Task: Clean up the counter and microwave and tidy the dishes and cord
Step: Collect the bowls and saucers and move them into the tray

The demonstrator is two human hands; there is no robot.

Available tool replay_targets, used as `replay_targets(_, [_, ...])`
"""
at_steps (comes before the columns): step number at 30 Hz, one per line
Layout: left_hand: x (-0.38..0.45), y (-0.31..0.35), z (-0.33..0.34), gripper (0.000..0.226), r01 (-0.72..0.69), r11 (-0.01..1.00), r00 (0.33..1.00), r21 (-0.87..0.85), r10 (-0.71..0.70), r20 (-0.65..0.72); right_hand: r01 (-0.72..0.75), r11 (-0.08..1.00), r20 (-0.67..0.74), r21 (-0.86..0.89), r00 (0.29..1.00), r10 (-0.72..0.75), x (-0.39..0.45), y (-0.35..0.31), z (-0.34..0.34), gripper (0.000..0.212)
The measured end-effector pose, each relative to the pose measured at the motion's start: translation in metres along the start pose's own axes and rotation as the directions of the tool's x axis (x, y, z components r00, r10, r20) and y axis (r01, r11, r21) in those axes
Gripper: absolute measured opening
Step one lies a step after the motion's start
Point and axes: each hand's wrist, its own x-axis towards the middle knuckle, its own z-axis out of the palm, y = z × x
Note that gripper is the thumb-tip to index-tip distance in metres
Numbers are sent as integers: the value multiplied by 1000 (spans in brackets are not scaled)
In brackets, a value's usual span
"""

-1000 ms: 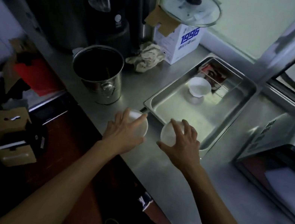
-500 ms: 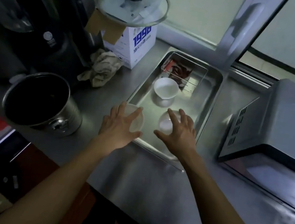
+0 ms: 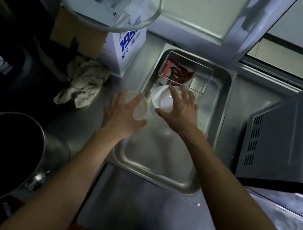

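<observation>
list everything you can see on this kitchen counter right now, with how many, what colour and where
steel tray: 1, silver, counter centre
white bowls: 2 seen, one under each hand, at the tray's left side
clear box: 1, holds red bits, tray's far end
rag: 1, beige, left of tray
carton: 1, white with blue print, back left
glass lid: 1, clear, atop carton
steel pot: 1, near left
microwave: 1, grey, right
left hand: grips a bowl
right hand: grips a bowl

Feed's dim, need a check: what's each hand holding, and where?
Left hand grips a white bowl by its rim. Right hand holds another bowl from above, fingers over its rim.
</observation>
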Motion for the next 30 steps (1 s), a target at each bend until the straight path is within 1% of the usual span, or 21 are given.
replay_targets(7, [36,-9,5,89,16,998,997,62,-11,-73,-2,1000,109,5,994,1,48,-5,29,90])
replay_targets(11, [47,-7,11,90,4,999,998,49,-1,-57,-23,999,159,-25,987,27,60,0,42,91])
replay_targets(17, [52,-3,18,90,0,998,1000,68,3,-31,-32,999,222,-18,974,35,66,10,56,95])
replay_targets(26, [54,8,10,88,-31,996,999,86,34,-35,16,1000,219,-4,976,-14,58,19,61,92])
replay_targets(28, [56,12,6,88,-53,994,998,98,56,-21,10,1000,197,24,980,-15,50,21,56,87])
replay_targets(30, [60,17,3,88,-77,993,997,95,79,-17,-5,999,147,44,989,-2,39,25,49,76])
